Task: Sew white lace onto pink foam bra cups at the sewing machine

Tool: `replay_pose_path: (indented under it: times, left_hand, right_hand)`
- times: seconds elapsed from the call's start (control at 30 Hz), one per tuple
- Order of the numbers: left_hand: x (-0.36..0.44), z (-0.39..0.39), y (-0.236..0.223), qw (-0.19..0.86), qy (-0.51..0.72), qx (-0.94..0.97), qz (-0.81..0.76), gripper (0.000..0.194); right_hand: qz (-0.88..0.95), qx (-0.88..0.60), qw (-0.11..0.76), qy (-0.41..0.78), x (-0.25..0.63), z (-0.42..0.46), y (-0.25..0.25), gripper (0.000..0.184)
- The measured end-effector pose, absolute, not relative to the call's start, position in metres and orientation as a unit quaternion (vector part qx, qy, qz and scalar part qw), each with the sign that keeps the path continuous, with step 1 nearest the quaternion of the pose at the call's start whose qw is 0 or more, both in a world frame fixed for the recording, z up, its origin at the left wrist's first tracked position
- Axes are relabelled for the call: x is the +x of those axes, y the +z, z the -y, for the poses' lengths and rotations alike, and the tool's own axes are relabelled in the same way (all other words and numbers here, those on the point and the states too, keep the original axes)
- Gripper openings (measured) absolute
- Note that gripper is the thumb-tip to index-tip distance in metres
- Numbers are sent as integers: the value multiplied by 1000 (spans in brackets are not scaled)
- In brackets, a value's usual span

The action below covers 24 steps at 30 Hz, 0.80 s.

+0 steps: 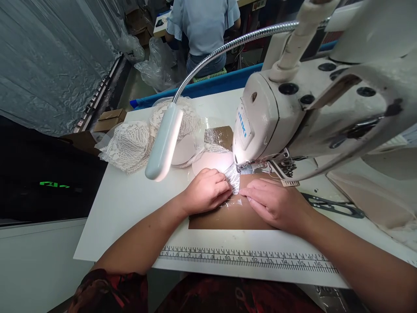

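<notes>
A white lace piece point(233, 179) lies under the needle area of the sewing machine point(257, 117), on a brown sheet point(228, 219). My left hand point(210, 190) is closed, with curled fingers pinching the lace's left edge. From the right, my right hand point(272, 200) rests on the brown sheet, its fingers stretched out and fingertips touching the lace's lower right edge. A pale pink oval piece point(211, 162) joins the lace behind my left hand.
Lace cups point(128, 145) are heaped at the left rear of the white table point(130, 204). A lamp point(164, 141) hangs over them on a bent metal neck. Dark-handled scissors point(335, 205) and beige fabric point(374, 195) lie at right. A person point(203, 30) sits beyond the table.
</notes>
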<state>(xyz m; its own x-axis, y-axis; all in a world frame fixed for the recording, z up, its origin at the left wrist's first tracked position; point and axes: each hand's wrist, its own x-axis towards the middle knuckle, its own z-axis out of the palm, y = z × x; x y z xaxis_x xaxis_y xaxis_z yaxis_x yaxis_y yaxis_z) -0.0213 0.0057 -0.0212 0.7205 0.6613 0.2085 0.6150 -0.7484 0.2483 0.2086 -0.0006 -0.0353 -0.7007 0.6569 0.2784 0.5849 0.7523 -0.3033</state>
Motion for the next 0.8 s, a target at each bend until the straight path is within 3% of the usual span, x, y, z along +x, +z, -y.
replay_pose_path:
  times: [0.43, 0.8]
  left_hand:
    - [-21, -5, -19, 103, 140, 921, -348, 25]
    - [-17, -11, -20, 62, 136, 930, -335, 34]
  right_hand:
    - [922, -325, 191, 92, 210, 1, -33, 31]
    - [942, -285, 175, 10, 206, 3, -35, 28]
